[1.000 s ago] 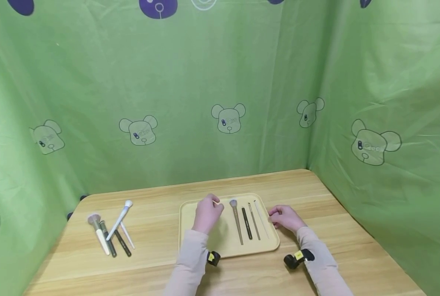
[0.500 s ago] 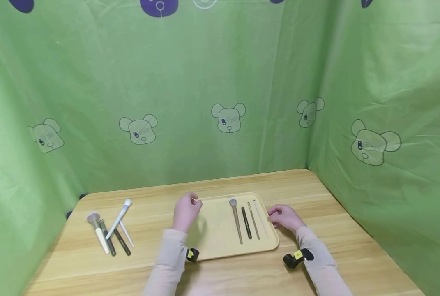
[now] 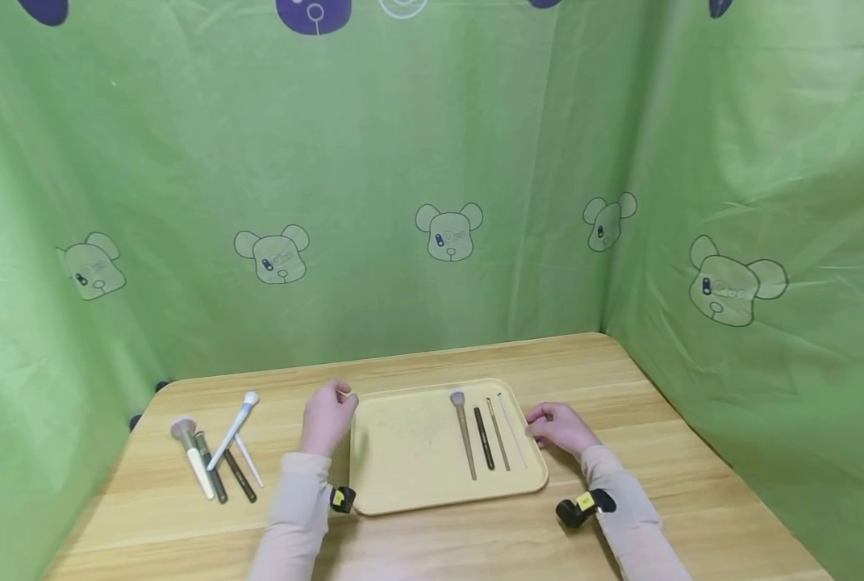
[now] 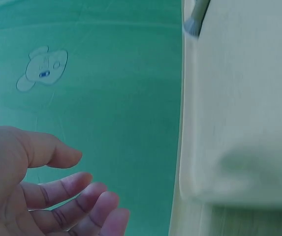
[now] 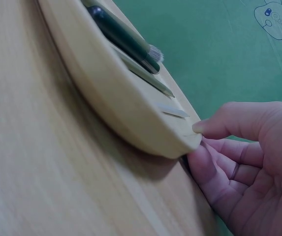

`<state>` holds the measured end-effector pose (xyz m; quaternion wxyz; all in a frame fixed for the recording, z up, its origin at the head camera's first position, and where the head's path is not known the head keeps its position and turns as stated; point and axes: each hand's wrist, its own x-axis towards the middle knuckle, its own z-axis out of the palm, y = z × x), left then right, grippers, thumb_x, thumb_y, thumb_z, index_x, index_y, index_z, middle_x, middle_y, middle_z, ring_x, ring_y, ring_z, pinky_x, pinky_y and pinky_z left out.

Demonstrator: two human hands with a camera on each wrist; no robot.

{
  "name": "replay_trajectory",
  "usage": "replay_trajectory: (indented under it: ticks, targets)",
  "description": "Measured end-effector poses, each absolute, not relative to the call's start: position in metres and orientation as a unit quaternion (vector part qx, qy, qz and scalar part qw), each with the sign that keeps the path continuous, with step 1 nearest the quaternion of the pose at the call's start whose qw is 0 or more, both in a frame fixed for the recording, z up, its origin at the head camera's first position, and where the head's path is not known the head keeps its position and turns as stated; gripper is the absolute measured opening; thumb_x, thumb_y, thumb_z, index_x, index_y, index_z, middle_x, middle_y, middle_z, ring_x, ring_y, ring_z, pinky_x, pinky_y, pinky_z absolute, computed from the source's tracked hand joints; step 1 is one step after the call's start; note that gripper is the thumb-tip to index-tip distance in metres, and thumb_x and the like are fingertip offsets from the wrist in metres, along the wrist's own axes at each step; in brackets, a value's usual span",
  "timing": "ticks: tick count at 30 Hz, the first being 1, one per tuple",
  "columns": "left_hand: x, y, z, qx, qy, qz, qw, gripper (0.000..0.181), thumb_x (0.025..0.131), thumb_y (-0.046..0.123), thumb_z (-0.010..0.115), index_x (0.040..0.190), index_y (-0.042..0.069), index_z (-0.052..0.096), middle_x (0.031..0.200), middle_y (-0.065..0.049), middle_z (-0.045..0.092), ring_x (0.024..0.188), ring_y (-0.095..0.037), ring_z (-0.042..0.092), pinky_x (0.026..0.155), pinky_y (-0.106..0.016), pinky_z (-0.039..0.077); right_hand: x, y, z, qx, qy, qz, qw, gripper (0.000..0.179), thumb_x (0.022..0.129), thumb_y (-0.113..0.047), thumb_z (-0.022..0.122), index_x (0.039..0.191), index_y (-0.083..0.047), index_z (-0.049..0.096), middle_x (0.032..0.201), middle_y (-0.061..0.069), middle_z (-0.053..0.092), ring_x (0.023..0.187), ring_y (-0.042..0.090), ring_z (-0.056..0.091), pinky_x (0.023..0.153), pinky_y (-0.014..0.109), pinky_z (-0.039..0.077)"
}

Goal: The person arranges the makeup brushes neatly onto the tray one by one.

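Note:
My left hand (image 3: 326,418) is held just off the left side of a pale yellow tray (image 3: 402,460). In the left wrist view its fingers (image 4: 79,199) are relaxed, with nothing between them and the thumb. With thumb and fingers my right hand (image 3: 561,426) pinches the tray's right rim. Across the tray's right half lie a fluffy makeup brush (image 3: 465,436) with a brown handle, a black-handled brush (image 3: 484,438), a thin brown brush (image 3: 498,436) and a thin white brush (image 3: 513,430), roughly side by side.
On the wooden table (image 3: 148,516), left of the tray, is a loose group of makeup brushes. It includes a white-handled fluffy brush (image 3: 198,464), a white brush (image 3: 232,432) lying across others and a black brush (image 3: 240,476). Green curtains (image 3: 359,307) surround the table.
My left hand has moved left, from over the tray to beyond its left edge. The right hand has stayed at the right rim, and the brushes lie as before.

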<state>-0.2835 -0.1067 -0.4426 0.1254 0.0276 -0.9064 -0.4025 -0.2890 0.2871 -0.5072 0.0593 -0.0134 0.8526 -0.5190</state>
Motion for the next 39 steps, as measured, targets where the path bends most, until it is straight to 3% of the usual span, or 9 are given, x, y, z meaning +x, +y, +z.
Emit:
replay_trajectory:
  ticks: [6, 22, 39]
  targets:
    - [-0.284, -0.131, -0.444, 0.042, -0.912, -0.388, 0.122, 0.027, 0.088, 0.015, 0.058, 0.108, -0.001, 0.064, 0.092, -0.015, 0.068, 0.077, -0.024, 0.062, 0.071, -0.038, 0.053, -0.289, 0.287, -0.507, -0.014, 0.853, -0.519, 0.059, 0.03, 0.081, -0.002, 0.065, 0.105, 0.014, 0.059, 0.084, 0.011, 0.065, 0.069, 0.013, 0.061, 0.062, 0.028, 0.057]
    - [-0.284, -0.192, -0.447, 0.066, -0.924, -0.362, 0.1, 0.035, 0.091, 0.017, 0.054, 0.118, -0.005, 0.059, 0.1, -0.022, 0.068, 0.078, -0.027, 0.065, 0.071, -0.041, 0.055, -0.288, 0.287, -0.505, -0.01, 0.855, -0.515, 0.064, 0.03, 0.082, -0.003, 0.066, 0.107, 0.013, 0.058, 0.087, 0.013, 0.065, 0.07, 0.013, 0.061, 0.063, 0.028, 0.058]
    - [-0.293, -0.255, -0.446, 0.058, -0.959, -0.269, 0.064, 0.046, 0.092, 0.021, 0.05, 0.125, -0.011, 0.053, 0.121, -0.034, 0.06, 0.104, -0.048, 0.061, 0.09, -0.057, 0.05, -0.288, 0.286, -0.507, -0.005, 0.854, -0.517, 0.058, 0.029, 0.081, -0.003, 0.065, 0.105, 0.011, 0.06, 0.083, 0.01, 0.065, 0.068, 0.013, 0.061, 0.062, 0.028, 0.057]
